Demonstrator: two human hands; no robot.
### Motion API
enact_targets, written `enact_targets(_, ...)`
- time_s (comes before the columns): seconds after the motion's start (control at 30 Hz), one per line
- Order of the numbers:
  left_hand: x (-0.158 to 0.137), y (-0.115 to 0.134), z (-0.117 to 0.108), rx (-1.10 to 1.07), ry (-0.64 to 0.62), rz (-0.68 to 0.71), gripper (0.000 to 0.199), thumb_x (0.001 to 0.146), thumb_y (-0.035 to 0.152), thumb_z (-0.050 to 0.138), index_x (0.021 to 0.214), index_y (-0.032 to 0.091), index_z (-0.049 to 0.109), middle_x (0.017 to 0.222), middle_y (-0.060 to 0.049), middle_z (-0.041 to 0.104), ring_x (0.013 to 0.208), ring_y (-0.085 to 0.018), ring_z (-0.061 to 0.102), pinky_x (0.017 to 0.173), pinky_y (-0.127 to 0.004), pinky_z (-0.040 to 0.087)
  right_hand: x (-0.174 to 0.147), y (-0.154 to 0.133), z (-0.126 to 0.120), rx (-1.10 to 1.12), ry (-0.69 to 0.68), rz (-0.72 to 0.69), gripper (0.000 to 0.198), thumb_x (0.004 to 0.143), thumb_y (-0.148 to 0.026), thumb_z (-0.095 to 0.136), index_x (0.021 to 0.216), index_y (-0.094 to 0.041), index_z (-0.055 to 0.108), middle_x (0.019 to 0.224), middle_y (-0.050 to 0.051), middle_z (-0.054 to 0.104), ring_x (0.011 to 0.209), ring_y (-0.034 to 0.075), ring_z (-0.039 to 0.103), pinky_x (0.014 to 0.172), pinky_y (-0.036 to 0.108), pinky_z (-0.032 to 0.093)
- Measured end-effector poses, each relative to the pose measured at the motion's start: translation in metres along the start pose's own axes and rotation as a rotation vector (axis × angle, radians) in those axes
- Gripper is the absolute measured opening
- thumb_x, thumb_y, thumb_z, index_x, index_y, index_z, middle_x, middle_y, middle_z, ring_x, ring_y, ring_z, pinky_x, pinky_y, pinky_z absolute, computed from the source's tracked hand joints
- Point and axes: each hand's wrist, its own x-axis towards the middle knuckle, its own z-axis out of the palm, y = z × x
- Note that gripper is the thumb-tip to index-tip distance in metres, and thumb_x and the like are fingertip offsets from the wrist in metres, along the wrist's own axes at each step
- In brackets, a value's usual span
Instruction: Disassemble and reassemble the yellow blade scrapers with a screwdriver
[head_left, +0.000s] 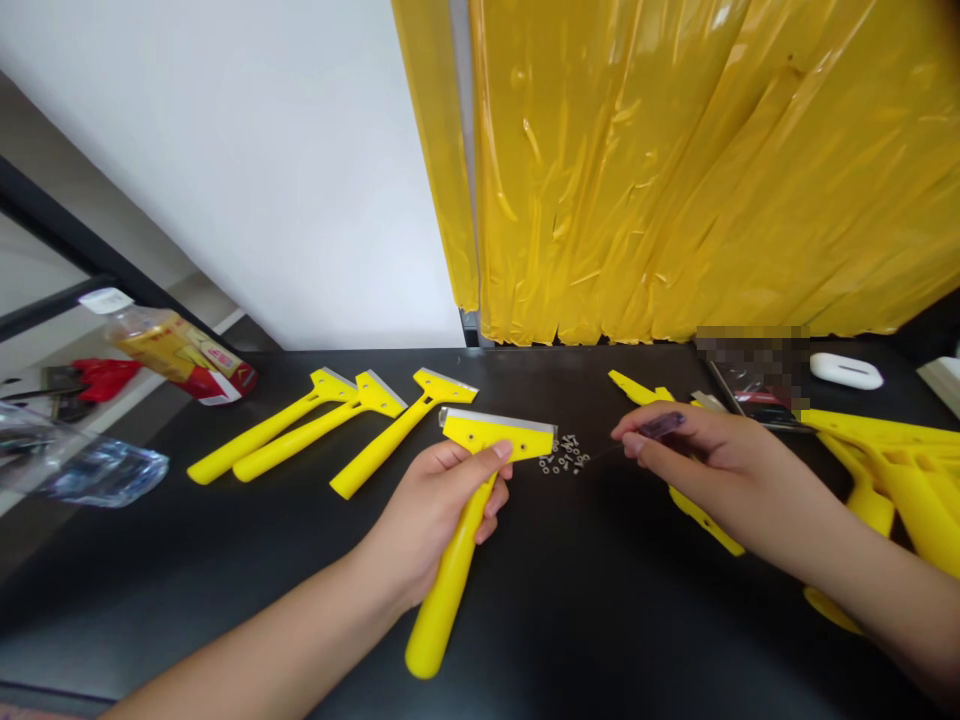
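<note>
My left hand [457, 490] is closed around the neck of a yellow scraper [450, 590], its thumb on the head below the metal blade strip [499, 420]. Two screw holes show in that head. Between the fingers of my right hand [690, 445] is a small screwdriver with a dark purple handle [663, 426]. Its thin shaft points left toward a pile of small screws and nuts [564, 456] on the table. Under and behind my right hand lie loose yellow scraper parts [705, 522], partly hidden by it.
Three yellow scrapers [412, 430] with blades lie to the left on the black table [570, 610]. A drink bottle [180, 350] and a clear plastic bottle [112, 470] lie farther left. More yellow parts [922, 490], a phone-like object [750, 385] and a white case [847, 371] sit at right.
</note>
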Motion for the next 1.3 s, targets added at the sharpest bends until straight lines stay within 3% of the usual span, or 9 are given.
enact_targets(1.3,-0.0005,0.0003,0.0004,0.007,0.003,-0.006,0.035,0.094,0.047,0.077,0.081,0.017,0.066,0.058,0.003,0.053,0.049,-0.009,0.045,0.048,-0.021,0.035,-0.0091,-0.0074,0.0021,-0.004,-0.061,-0.051,0.026,0.103,-0.054,0.063,0.105,-0.032,0.075,0.101,0.002,0.079,0.094,0.025,0.073,0.075,0.033,0.059)
